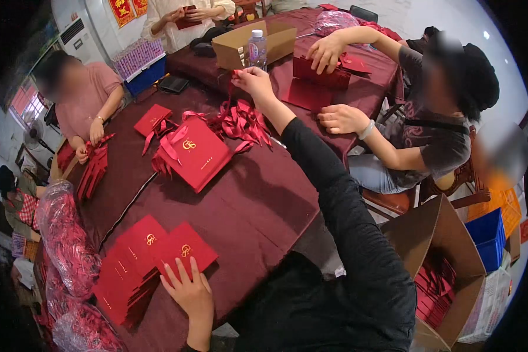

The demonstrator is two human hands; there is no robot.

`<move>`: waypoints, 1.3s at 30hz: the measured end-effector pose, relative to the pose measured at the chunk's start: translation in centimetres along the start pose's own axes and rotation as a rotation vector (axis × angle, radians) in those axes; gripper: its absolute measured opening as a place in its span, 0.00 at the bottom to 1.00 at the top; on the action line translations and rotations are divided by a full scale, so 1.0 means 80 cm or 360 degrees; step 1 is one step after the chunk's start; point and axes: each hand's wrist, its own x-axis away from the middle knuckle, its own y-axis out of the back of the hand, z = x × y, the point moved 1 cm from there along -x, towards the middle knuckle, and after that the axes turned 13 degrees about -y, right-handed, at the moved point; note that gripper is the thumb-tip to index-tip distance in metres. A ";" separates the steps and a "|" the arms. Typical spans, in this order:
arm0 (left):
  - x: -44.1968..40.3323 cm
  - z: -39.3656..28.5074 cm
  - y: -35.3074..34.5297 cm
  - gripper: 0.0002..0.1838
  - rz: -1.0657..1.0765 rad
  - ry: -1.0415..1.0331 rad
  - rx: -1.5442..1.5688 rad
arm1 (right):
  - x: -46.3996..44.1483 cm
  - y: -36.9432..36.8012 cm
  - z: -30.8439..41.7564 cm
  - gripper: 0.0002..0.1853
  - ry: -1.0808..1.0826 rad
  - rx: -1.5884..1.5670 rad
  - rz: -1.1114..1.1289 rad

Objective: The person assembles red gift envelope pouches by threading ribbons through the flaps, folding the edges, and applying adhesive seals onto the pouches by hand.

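My left hand (190, 293) lies with its fingers spread on the lower edge of a flat red paper bag (185, 246) printed with a gold logo. Beside it a stack of similar red bags (122, 284) is fanned out on the table. My right hand (253, 82) is stretched far forward and raised, pinching the end of a red ribbon (232, 94). Below that hand, a tangled heap of red ribbons (246, 123) rests on the cloth. Left of the heap sits a pile of red bags (196, 154) with ribbon handles.
A dark red cloth (234, 214) covers the table. A water bottle (257, 50) stands by a cardboard box (224, 50). Plastic-wrapped red bundles (70, 234) line the left edge. An open carton (452, 246) holds red items at right. Other people handle red pieces around the table.
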 end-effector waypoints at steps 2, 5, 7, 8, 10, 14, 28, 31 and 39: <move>0.006 -0.019 0.010 0.25 0.0012 -0.0059 0.0071 | -0.008 -0.014 0.023 0.04 0.0279 0.0150 -0.0070; 0.018 -0.038 0.012 0.26 0.0061 -0.0071 0.0151 | 0.013 -0.034 0.068 0.04 0.0546 0.0204 -0.0095; 0.023 -0.046 0.014 0.26 0.0072 -0.0033 0.0323 | 0.012 -0.037 0.082 0.06 0.0858 0.0282 -0.0156; 0.026 -0.047 0.014 0.26 0.0065 -0.0051 0.0325 | 0.027 -0.046 0.101 0.06 0.1154 0.0292 -0.0201; 0.029 -0.051 0.010 0.26 0.0063 -0.0044 0.0377 | 0.073 -0.066 0.124 0.05 0.1422 0.0211 -0.0222; 0.031 -0.054 0.009 0.27 0.0082 -0.0018 0.0499 | 0.204 -0.088 0.128 0.06 0.1799 0.0613 -0.0078; -0.021 -0.060 0.075 0.39 -0.0210 0.0448 0.2723 | 0.434 -0.064 -0.035 0.06 -0.0045 0.0837 0.2057; -0.016 -0.056 0.063 0.20 0.0521 0.0805 0.2663 | 0.418 -0.042 -0.030 0.08 -0.0163 0.1045 0.1828; -0.009 -0.097 0.007 0.10 0.0204 0.0002 0.2341 | 0.338 0.107 0.071 0.24 0.1356 0.2093 -0.0797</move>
